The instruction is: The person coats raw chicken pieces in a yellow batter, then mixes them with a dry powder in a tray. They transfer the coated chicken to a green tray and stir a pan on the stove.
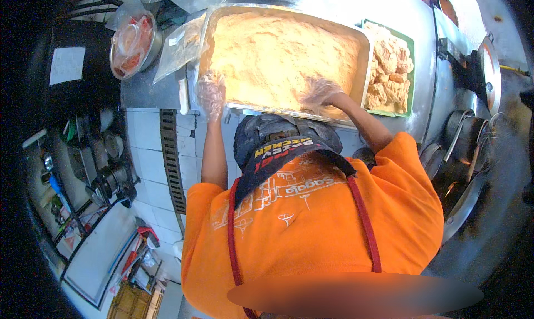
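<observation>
A large metal tray point(362, 68) of pale, orange-tinted breading flour point(279, 56) lies before me on a steel counter. My left hand point(212, 94), in a clear plastic glove, is at the tray's near left corner with its fingers curled. Whether it grips the rim cannot be made out. My right hand point(320, 93), gloved the same way, reaches over the near edge into the flour towards the right. Its fingertips are sunk in the flour, so anything under them is hidden. Close to the tray's right side, a green tray point(411, 79) holds several coated pieces, apparently chicken point(392, 68).
Left of the tray lie a clear plastic bag point(177, 48) and a white-handled utensil point(183, 96). A metal bowl point(156, 43) with bagged red contents stands farther left. On the right are a round pan point(492, 75) and a large wok point(465, 210). A floor drain grate point(173, 164) runs below the counter.
</observation>
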`<state>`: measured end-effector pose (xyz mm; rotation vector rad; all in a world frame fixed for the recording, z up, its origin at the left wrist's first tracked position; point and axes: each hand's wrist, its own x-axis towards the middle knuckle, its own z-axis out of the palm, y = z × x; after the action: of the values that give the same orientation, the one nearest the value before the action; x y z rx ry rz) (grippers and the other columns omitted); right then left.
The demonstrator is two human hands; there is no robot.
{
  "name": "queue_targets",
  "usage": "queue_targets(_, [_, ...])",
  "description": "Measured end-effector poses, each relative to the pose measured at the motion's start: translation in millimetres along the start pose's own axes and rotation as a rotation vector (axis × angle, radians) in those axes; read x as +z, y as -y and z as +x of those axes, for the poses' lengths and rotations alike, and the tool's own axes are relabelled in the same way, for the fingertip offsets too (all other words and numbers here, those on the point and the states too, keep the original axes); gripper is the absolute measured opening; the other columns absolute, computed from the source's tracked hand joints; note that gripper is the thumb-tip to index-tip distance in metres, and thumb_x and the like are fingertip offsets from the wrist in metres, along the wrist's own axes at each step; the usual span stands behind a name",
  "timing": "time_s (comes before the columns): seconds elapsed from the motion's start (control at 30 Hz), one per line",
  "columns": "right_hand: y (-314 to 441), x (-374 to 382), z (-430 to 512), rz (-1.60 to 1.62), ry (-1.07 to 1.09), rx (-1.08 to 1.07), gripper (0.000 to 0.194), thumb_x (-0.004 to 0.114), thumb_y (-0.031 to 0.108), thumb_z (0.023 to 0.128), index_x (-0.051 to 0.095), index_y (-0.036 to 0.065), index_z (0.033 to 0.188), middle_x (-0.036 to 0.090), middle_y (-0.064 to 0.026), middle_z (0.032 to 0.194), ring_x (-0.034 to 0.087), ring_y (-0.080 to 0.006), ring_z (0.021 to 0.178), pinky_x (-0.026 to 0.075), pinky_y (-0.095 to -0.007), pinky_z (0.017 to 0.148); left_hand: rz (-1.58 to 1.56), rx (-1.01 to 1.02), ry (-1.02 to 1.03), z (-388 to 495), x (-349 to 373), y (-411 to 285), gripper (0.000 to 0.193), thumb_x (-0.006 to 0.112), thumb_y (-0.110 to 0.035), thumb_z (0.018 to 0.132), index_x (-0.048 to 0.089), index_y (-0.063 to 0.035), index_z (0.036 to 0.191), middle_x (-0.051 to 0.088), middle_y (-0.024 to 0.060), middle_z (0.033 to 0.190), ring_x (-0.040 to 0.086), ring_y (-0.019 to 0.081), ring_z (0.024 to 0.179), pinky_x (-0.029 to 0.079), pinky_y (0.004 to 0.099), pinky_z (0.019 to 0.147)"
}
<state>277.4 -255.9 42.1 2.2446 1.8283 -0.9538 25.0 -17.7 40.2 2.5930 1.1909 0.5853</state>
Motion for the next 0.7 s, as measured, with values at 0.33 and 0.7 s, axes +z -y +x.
queue_targets(0.33, [-2.4,13.1,-10.6,0.76,0.027,0.167,0.106,0.083,0.031,0.05,0.032,-0.01,0.134,0.061,-0.0257,0.106,0.058,-0.0298,0.1,0.036,-0.0304,0.098,0.036,0.032,-0.029,4.0,2.1,7.4,0.03,0.062,-0.028,0.081,0.06,-0.0019,0.097,0.062,0.0194,0.088,0.059,0.0342,0.086,0.047,0.0432,0.076])
queue_targets(0.7, [-25.5,-5.1,-14.1,0.588,0.333,0.112,0.035,0.077,0.016,0.065,0.067,0.001,0.095,0.066,-0.0086,0.079,0.056,-0.0121,0.073,0.045,-0.0307,0.081,0.061,-0.008,0.04,11.2,-12.8,-1.6,0.026,0.063,-0.026,0.08,0.064,-0.0028,0.093,0.063,0.0182,0.088,0.06,0.0347,0.086,0.047,0.0445,0.076])
